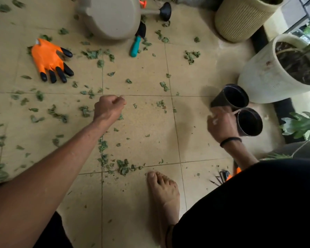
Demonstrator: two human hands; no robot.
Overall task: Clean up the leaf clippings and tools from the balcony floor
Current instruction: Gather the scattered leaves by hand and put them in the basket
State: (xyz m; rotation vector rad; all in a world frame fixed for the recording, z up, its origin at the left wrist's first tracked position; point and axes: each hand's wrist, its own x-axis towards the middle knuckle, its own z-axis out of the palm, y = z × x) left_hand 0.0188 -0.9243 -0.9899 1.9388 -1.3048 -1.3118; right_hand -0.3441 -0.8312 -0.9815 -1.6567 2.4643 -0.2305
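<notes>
Left hand: my left hand (109, 107) was out over the tiled floor (190, 140) with the fingers curled into a loose fist; whether anything was pinched inside I could not tell.
Right hand: my right hand (222, 125) was blurred, down by two small dark pots (240, 108), its fingers against them; I could not tell how firm the hold was or whether the fingers curled round them.
Leaf clippings: green leaf clippings (123, 166) lay scattered over most of the floor, thickest along the grout line near my bare foot (164, 192), in a clump left of my fist and in patches further out.
Glove: an orange glove (49, 60) with black claw tips lay flat on the tiles, well to the left and beyond my left hand.
Trowel: a tool with a teal handle (136, 46) and a dark blade lay just beside the beige watering can (115, 17), leaves around it.
Watering can: it lay at the far edge, its dark rose (165, 12) pointing right.
Small tools: dark-tined tools with orange handles (228, 175) lay on the floor by my right leg, partly hidden.
Planters: a ribbed cream planter (240, 20) and a white planter (261, 79) with a green plant stood to the far right.
</notes>
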